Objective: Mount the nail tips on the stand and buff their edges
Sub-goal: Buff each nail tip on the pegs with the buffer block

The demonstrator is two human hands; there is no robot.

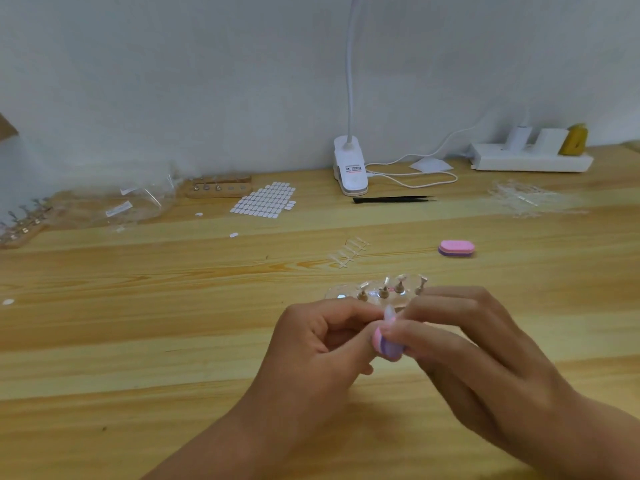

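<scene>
Pale, grained pine forms the table (138, 341), and both hands meet just above its near middle. The left hand (318, 344) has its fingers curled in, thumb and forefinger pinching a small translucent nail tip (389, 311) that stands up between the two hands. How it is seated under the fingers I cannot tell. The right hand (467, 341) grips a pink-and-purple oval buffer block (386, 344), thumb on the near side and fingers wrapped over the far side, with the block's edge touching the nail tip.

Just behind the hands sits a clear acrylic stand (349, 293) carrying four small upright metal pegs (400, 285); its right end is hidden by the right hand's fingers. Farther back lies a clear plastic strip of nail tips (348, 252), and to its right, well apart, a second pink-and-purple buffer block (456, 248) lies flat.

Beyond these are black tweezers (393, 199), a sheet of white oval adhesive tabs (265, 199) with a few loose tabs near it, and a scatter of clear nail tips (526, 199) at the right. A wooden block stand (218, 187) and crumpled clear plastic bags (114, 206) lie at the left. Against the wall stand a white clip lamp (349, 168) with its coiled cable and a white power strip (531, 161) holding plugs.
</scene>
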